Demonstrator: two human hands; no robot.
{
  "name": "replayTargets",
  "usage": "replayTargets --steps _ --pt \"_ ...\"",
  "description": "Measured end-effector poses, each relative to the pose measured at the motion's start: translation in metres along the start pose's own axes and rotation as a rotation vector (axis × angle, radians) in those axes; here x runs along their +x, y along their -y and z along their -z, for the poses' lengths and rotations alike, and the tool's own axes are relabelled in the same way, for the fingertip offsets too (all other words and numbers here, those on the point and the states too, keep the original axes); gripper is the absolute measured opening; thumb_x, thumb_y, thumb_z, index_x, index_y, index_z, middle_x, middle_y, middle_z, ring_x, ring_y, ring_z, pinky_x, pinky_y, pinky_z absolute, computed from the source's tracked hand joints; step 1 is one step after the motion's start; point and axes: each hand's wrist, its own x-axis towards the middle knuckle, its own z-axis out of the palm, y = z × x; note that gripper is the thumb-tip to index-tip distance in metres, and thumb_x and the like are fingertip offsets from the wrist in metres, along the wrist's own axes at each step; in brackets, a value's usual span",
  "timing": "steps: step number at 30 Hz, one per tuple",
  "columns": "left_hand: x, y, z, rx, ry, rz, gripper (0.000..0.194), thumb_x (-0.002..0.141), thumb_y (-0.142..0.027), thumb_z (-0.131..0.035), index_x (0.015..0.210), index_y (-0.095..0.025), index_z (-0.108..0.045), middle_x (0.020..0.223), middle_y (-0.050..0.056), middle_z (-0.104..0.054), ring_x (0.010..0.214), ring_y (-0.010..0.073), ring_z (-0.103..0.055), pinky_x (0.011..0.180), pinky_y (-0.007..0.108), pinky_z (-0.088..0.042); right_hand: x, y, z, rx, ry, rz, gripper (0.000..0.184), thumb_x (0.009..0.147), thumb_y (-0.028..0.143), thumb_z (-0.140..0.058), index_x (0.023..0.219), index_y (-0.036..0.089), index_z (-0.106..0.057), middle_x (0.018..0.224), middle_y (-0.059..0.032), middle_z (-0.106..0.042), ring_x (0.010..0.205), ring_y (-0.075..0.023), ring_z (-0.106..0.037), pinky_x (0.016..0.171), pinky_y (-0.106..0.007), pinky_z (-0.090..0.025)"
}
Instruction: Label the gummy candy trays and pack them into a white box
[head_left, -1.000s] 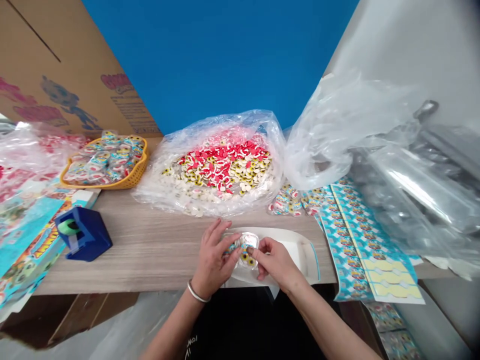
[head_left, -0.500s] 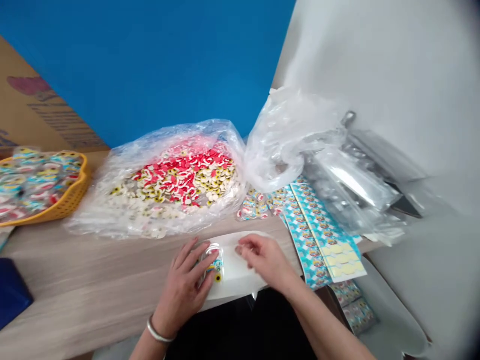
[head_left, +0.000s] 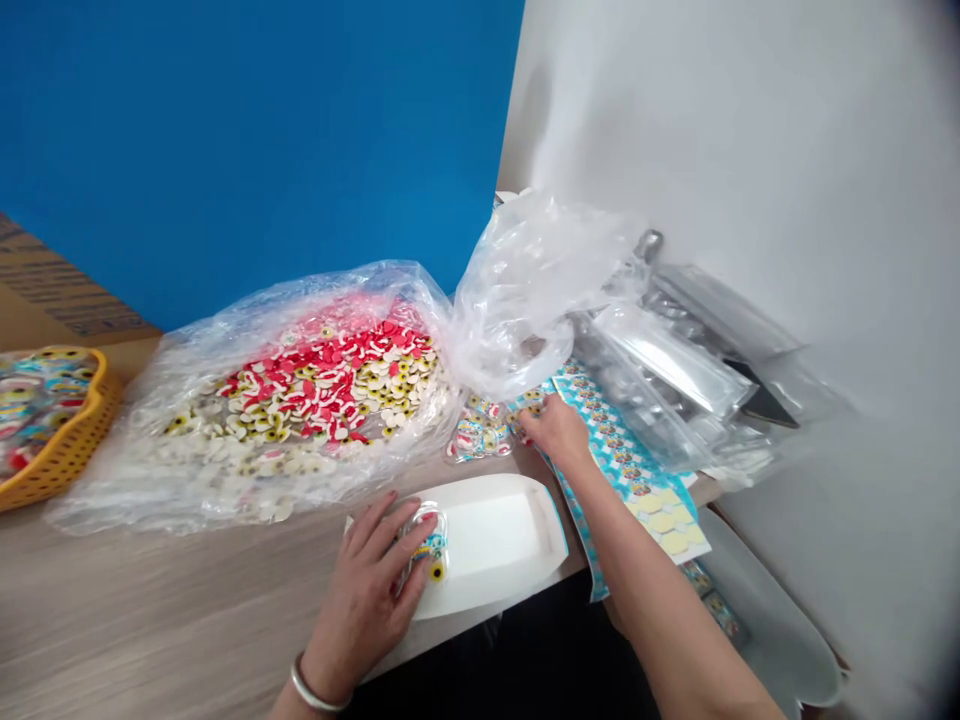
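My left hand (head_left: 371, 570) lies with its fingers outstretched over a small clear plastic pack (head_left: 435, 540) that holds colourful printed pieces. This pack sits at the left end of a shallow white tray (head_left: 495, 540); the palm side of the hand is hidden. Further to the right, my right hand (head_left: 561, 432) has its fingers closed together at the near edge of another small clear pack (head_left: 523, 408). Beside that one lies a group of similar filled packs (head_left: 480, 430), behind the tray.
A large clear bag (head_left: 292, 400) of red, white and yellow pieces stands at the back. A yellow basket (head_left: 86, 435) of filled packs is at far left. Teal sticker sheets (head_left: 622, 450) lie at right, partly under my right forearm, near clear plastic packaging (head_left: 667, 360).
My right hand has left the pack on the tray and moved away to the packs behind it at right. My left hand stays on the pack. The view has swung right.
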Motion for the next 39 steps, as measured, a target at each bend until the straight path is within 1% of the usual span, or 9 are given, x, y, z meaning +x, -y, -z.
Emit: replayTargets --steps 5,9,15,21,27,31,34,37,39 --pt "-0.001 0.0 -0.001 0.005 0.004 0.01 0.045 0.087 -0.022 -0.06 0.13 -0.031 -0.057 0.134 0.006 -0.06 0.134 0.0317 -0.043 0.101 0.055 -0.046 -0.01 -0.007 0.001 -0.034 0.061 0.221 0.033 0.087 0.046 -0.057 0.104 0.018 -0.06 0.104 -0.0109 -0.068 0.099 -0.0243 -0.063 0.079 -0.028 -0.042" --pt "-0.001 -0.001 0.0 -0.013 0.014 0.016 0.044 0.087 -0.021 -0.059 0.13 -0.03 -0.057 0.133 0.006 -0.06 0.135 0.0313 -0.042 0.101 0.054 -0.047 -0.017 -0.003 -0.005 -0.037 0.087 0.249 0.034 0.081 0.039 -0.064 0.105 0.015 -0.061 0.11 -0.0146 -0.065 0.103 -0.0264 -0.061 0.081 -0.03 -0.041" --pt "-0.001 -0.001 0.0 0.003 0.007 0.005 0.044 0.087 -0.022 -0.058 0.13 -0.029 -0.057 0.133 0.007 -0.06 0.134 0.031 -0.043 0.101 0.053 -0.047 -0.009 -0.012 -0.007 0.025 0.107 0.207 0.022 0.082 0.026 -0.056 0.097 0.014 -0.066 0.097 -0.0123 -0.07 0.092 -0.0227 -0.064 0.075 -0.027 -0.041" --pt "-0.002 0.001 -0.002 0.005 0.015 0.009 0.044 0.087 -0.022 -0.058 0.131 -0.029 -0.057 0.134 0.007 -0.06 0.135 0.0313 -0.042 0.101 0.054 -0.047 0.038 -0.03 -0.006 0.126 0.093 0.066 0.032 0.088 0.031 -0.048 0.105 0.012 -0.068 0.083 -0.0054 -0.072 0.073 -0.017 -0.064 0.063 -0.023 -0.042" --pt "-0.002 0.001 -0.002 -0.016 0.025 0.021 0.047 0.087 -0.021 -0.059 0.133 -0.03 -0.055 0.135 0.007 -0.059 0.136 0.0314 -0.04 0.101 0.054 -0.046 0.063 -0.031 -0.011 0.136 0.107 -0.019 0.03 0.071 0.044 -0.067 0.07 0.015 -0.067 0.067 -0.007 -0.067 0.069 -0.0207 -0.062 0.058 -0.025 -0.038" --pt "-0.001 0.0 -0.001 -0.021 0.033 0.022 0.047 0.087 -0.021 -0.059 0.133 -0.03 -0.054 0.136 0.006 -0.058 0.136 0.031 -0.04 0.102 0.055 -0.045 0.064 -0.025 -0.007 0.192 0.101 -0.046 0.022 0.063 0.036 -0.071 0.071 0.017 -0.064 0.063 -0.0014 -0.063 0.063 -0.0175 -0.058 0.056 -0.024 -0.037" --pt "0.001 -0.003 0.002 -0.027 0.038 0.036 0.044 0.088 -0.022 -0.058 0.131 -0.029 -0.056 0.134 0.006 -0.059 0.135 0.0303 -0.041 0.103 0.054 -0.044 0.049 -0.022 0.012 0.236 0.036 -0.085 0.021 0.068 0.034 -0.066 0.079 0.016 -0.061 0.066 -0.0019 -0.063 0.064 -0.0167 -0.057 0.055 -0.024 -0.038" --pt "0.002 -0.007 0.005 -0.035 0.04 0.049 0.041 0.088 -0.022 -0.057 0.129 -0.029 -0.058 0.133 0.007 -0.06 0.135 0.0304 -0.041 0.104 0.054 -0.042 0.006 -0.019 0.032 0.38 -0.024 -0.059 0.03 0.075 0.041 -0.061 0.092 0.017 -0.056 0.076 -0.004 -0.066 0.066 -0.0166 -0.059 0.055 -0.025 -0.042" --pt "0.002 -0.008 0.006 -0.043 0.041 0.061 0.041 0.088 -0.021 -0.057 0.128 -0.028 -0.058 0.133 0.007 -0.06 0.136 0.0305 -0.041 0.105 0.054 -0.042 -0.037 -0.014 0.035 0.803 0.136 0.061 0.037 0.073 0.046 -0.064 0.095 0.019 -0.052 0.079 -0.0031 -0.067 0.062 -0.0159 -0.061 0.051 -0.024 -0.044"
